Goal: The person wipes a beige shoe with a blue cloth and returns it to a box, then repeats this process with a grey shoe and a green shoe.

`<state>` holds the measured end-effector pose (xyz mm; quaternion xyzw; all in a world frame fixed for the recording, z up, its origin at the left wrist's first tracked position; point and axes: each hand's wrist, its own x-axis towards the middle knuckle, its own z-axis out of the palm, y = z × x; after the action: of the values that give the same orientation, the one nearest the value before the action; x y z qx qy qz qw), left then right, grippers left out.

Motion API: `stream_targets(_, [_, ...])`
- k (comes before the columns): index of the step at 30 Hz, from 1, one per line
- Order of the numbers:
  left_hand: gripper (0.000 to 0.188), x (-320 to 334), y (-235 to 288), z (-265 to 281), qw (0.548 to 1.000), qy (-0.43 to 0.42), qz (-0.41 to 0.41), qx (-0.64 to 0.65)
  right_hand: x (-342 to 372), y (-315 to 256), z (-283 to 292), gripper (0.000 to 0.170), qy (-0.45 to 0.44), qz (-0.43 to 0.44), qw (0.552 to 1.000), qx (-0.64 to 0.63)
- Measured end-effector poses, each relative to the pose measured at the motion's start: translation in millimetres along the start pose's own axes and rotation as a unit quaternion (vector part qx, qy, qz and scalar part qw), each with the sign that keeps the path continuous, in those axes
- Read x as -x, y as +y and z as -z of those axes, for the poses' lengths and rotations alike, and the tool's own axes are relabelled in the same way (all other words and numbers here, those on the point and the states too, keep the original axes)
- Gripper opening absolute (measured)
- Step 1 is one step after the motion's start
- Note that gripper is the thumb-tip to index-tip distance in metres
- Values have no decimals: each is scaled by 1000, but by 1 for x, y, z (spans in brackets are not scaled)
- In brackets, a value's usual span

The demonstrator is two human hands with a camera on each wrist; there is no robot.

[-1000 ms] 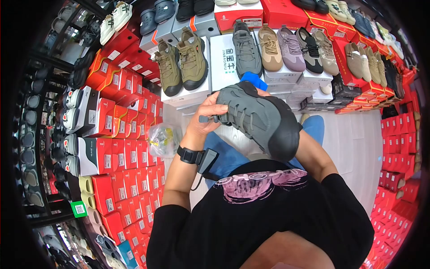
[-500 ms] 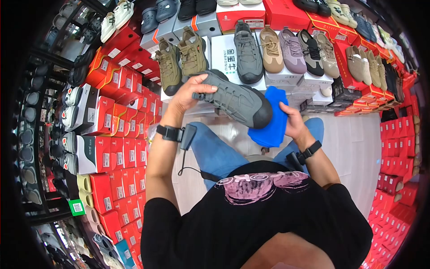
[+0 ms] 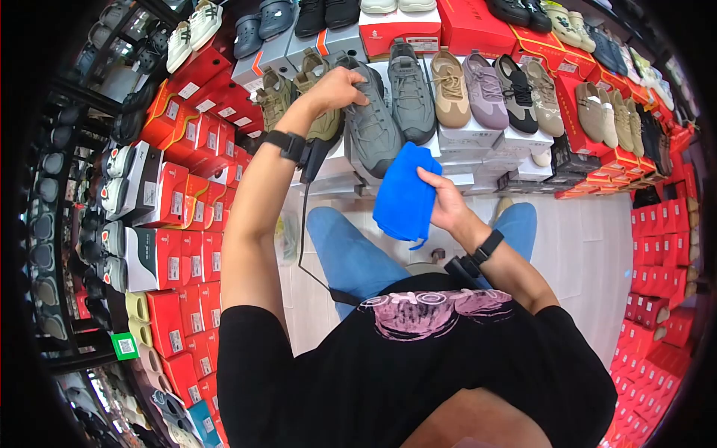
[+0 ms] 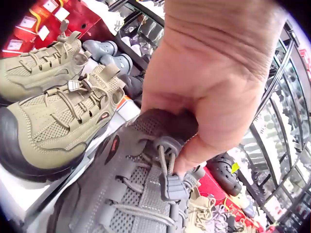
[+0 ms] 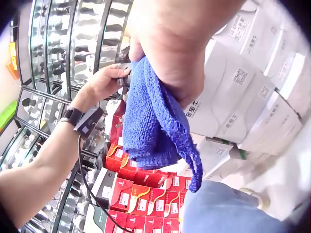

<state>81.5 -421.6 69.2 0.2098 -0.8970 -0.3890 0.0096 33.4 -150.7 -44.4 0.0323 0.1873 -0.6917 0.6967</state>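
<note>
My left hand grips a grey lace-up shoe by its heel end, at the front of the display beside its matching shoe. In the left wrist view, the thumb presses by the cord toggle on the tongue, and the other fingers are hidden at the shoe's opening. A folded blue cloth hangs from my right hand, pinched below the grey shoe's toe. The right wrist view shows the cloth's towelling and a loose loop at its corner. Olive shoes stand left of the grey one.
Beige, lilac and black shoes line the display to the right, on white boxes. Red shoeboxes are stacked at the left, before a dark rack. A clear plastic bag lies on the floor.
The grey shoe has moved from in front of the body up and away to the display, its toe now pointing towards me. The right hand has come out from behind it with the cloth.
</note>
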Motion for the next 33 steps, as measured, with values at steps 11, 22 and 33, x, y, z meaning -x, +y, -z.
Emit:
stream_targets(11, [42, -55, -17, -2, 965, 23, 15, -259, -68, 0, -5, 30, 70, 21, 997, -31])
stream_targets(22, [45, -66, -39, -8, 960, 109, -47, -254, -100, 16, -4, 28, 102, 116, 988, -15])
stream_targets(33, [50, -23, -99, 55, 969, 128, 86, -195, -104, 37, -33, 32, 20, -18, 996, 86])
